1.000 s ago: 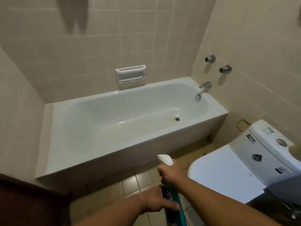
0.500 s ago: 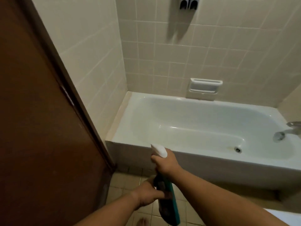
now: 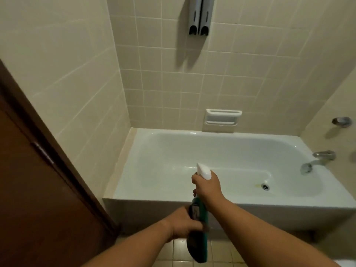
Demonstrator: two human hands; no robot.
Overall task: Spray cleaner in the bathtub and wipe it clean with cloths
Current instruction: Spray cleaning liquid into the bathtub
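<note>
A white bathtub (image 3: 250, 204) fills the middle of the view, its drain (image 3: 265, 186) near the right end. In front of its near rim I hold a teal spray bottle (image 3: 198, 239) with a white trigger head (image 3: 203, 170). My right hand (image 3: 208, 186) grips the neck just under the head, which points toward the tub. My left hand (image 3: 183, 223) holds the bottle's body lower down. No cloth is in view.
A brown door (image 3: 38, 189) stands close on the left. A tap spout (image 3: 316, 160) and a wall knob (image 3: 342, 121) are at the right end. A soap dish (image 3: 223, 118) and a wall dispenser (image 3: 199, 16) hang on the back wall. Beige floor tiles (image 3: 183, 251) lie below.
The view has swung left and then back toward the tub's middle, losing the toilet and gaining the door. Both hands keep hold of the bottle, now raised over the tub's front edge.
</note>
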